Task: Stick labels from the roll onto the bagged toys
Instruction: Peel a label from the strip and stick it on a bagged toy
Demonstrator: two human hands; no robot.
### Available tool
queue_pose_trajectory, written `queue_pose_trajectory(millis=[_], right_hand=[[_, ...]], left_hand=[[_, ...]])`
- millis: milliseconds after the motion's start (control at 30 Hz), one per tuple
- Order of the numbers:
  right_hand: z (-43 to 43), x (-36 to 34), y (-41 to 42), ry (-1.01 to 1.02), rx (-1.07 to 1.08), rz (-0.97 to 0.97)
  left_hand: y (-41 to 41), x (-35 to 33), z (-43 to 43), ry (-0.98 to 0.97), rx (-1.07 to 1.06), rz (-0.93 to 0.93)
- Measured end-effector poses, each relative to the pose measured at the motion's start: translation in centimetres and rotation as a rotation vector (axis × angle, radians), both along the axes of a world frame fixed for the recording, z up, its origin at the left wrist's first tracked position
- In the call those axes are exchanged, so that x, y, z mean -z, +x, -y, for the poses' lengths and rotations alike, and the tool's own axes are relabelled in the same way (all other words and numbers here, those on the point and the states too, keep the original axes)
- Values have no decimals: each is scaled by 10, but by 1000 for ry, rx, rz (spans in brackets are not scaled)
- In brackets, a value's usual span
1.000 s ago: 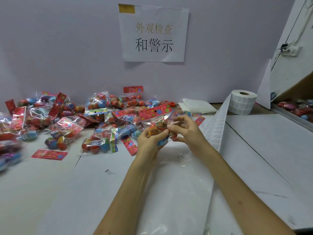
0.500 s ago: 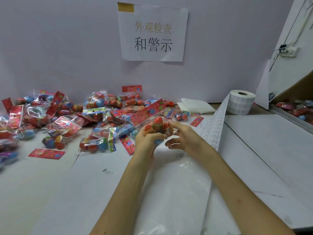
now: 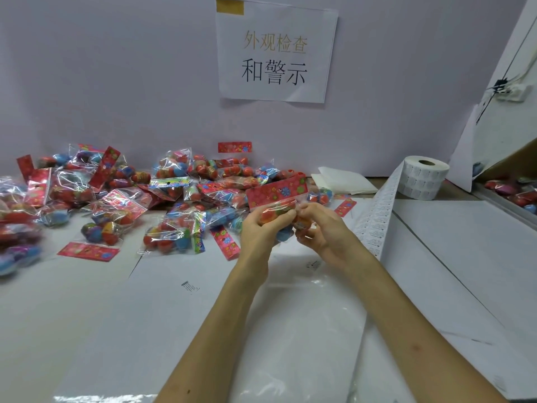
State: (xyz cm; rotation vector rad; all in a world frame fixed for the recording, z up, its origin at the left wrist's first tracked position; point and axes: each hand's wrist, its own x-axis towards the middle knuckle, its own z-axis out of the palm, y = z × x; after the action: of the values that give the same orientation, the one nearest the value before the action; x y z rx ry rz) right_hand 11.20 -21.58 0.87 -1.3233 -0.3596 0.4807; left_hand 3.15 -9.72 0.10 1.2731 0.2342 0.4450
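Observation:
A clear bag of colourful toys with a red flowered header card (image 3: 276, 193) is held up above the table's middle. My left hand (image 3: 261, 228) grips its left side, and my right hand (image 3: 318, 228) pinches its right side with curled fingers. The white label roll (image 3: 422, 181) stands at the back right. Its unrolled strip of labels (image 3: 374, 219) trails down toward my right wrist. Whether a label is on my fingers cannot be seen.
A pile of bagged toys (image 3: 116, 199) covers the back left of the table. A folded white cloth (image 3: 343, 181) lies beside the roll. A shiny plastic sheet (image 3: 290, 330) lies under my arms. More toys lie in a box (image 3: 517, 193) at far right.
The bag has turned in my hands, its red header card now tilted up and facing me. My right hand has closed back onto the bag's right side.

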Motion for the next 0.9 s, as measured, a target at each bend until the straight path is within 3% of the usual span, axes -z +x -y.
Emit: queue_pose_trajectory(millis=[200, 333, 533, 767, 900], right_hand=[[-1, 2, -2, -52, 50, 78], [-6, 4, -6, -189, 4, 154], [-8, 7, -9, -242, -19, 275], [-5, 1, -6, -101, 8, 278], [-1, 1, -5, -136, 41, 338]], left_hand=[[5, 3, 0, 80, -50, -1], [9, 7, -6, -33, -166, -73], [8, 6, -15, -146, -220, -129], [7, 4, -7, -147, -232, -85], [8, 1, -3, -161, -205, -96]])
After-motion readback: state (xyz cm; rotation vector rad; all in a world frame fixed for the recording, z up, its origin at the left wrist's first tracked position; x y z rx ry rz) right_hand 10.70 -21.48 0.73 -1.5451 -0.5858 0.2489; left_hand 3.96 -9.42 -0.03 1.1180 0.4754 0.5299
